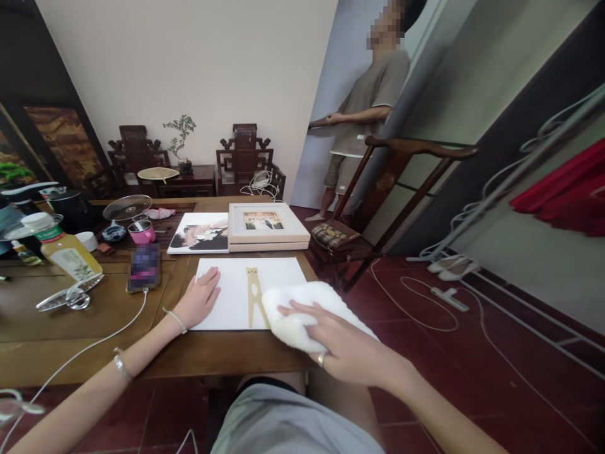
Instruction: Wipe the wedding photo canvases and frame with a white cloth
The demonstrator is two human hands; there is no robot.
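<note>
Left hand [202, 299]: open, flat at board's [278, 277] left edge
Right hand [338, 340]: clamped on towel [316, 294], over right edge
Table [212, 356]: front strip toward me

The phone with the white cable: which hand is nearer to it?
Left. The left hand rests on the white panel, at the side nearest the phone; the right hand, on the cloth, is farther away.

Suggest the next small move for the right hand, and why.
Perhaps draw the white cloth slightly left with the right hand: the cloth appears to reach past the table's right edge, while the left hand lies on the white board, where it could brace against sliding.
</note>
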